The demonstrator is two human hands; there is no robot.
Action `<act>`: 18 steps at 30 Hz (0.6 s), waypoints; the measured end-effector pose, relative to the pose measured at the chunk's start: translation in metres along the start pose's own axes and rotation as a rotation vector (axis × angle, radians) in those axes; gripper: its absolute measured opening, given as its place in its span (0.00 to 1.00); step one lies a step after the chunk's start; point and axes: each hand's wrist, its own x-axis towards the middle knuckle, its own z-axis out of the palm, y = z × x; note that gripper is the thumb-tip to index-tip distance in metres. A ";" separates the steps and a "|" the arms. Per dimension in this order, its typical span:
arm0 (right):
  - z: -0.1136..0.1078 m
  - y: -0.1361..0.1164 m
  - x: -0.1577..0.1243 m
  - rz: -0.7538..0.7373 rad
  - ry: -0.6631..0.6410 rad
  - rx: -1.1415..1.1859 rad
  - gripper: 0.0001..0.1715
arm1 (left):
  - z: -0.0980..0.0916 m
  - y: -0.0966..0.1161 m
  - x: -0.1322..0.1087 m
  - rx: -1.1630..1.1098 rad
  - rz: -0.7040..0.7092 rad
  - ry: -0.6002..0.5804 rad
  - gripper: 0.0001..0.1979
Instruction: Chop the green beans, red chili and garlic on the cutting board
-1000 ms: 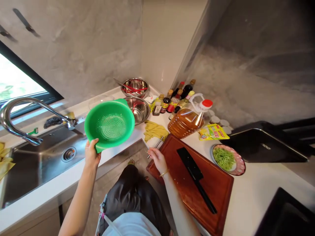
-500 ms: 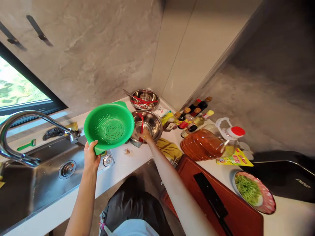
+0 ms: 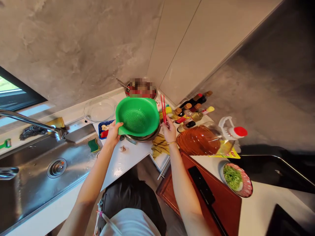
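Mostly hidden below green colander (image 3: pixel 137 116): metal bowl (image 3: pixel 149 137), contents out of sight; can't tell if touching. Lost under pixel blocks: most of back bowl (image 3: pixel 156 93). Cut off: faucet (image 3: pixel 29 120) at left edge, dark object (image 3: pixel 280 221) at lower right. Holding colander above counter (image 3: pixel 110 164) near sink (image 3: pixel 76 170), left hand (image 3: pixel 113 133) clamped on its edge. Gripping red chopsticks (image 3: pixel 164 111) in right hand (image 3: pixel 169 131), just beside colander. In blue tray (image 3: pixel 99 131): pale pieces (image 3: pixel 105 127), something red (image 3: pixel 104 133). In patterned bowl (image 3: pixel 247 187): shredded greens (image 3: pixel 231 177). In jug (image 3: pixel 211 132): amber liquid (image 3: pixel 193 141).
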 end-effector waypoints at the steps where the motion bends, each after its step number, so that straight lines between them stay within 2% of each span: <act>1: -0.007 -0.005 -0.004 -0.006 -0.031 -0.020 0.28 | 0.007 -0.005 0.008 0.035 -0.027 -0.045 0.12; 4: -0.009 -0.016 -0.012 -0.001 -0.216 -0.193 0.26 | 0.020 -0.019 0.031 0.210 -0.097 -0.146 0.09; 6: 0.002 -0.020 -0.012 0.021 -0.330 -0.341 0.22 | 0.019 -0.024 0.043 0.420 -0.079 -0.141 0.09; 8: 0.016 -0.023 -0.010 0.054 -0.414 -0.459 0.20 | 0.011 -0.026 0.050 0.715 0.055 -0.066 0.12; 10: 0.026 -0.028 -0.008 0.086 -0.456 -0.534 0.18 | -0.002 -0.026 0.049 0.986 0.250 0.038 0.14; 12: 0.030 -0.036 -0.009 0.097 -0.413 -0.555 0.18 | -0.018 -0.028 0.039 1.114 0.432 0.118 0.12; 15: 0.026 -0.050 -0.025 0.024 -0.207 -0.468 0.11 | -0.043 -0.040 0.011 1.104 0.627 0.207 0.09; 17: 0.021 -0.059 -0.047 -0.026 -0.080 -0.359 0.03 | -0.060 -0.054 -0.012 1.061 0.660 0.240 0.08; 18: 0.019 -0.062 -0.061 -0.037 -0.050 -0.302 0.05 | -0.068 -0.063 -0.022 1.038 0.638 0.243 0.08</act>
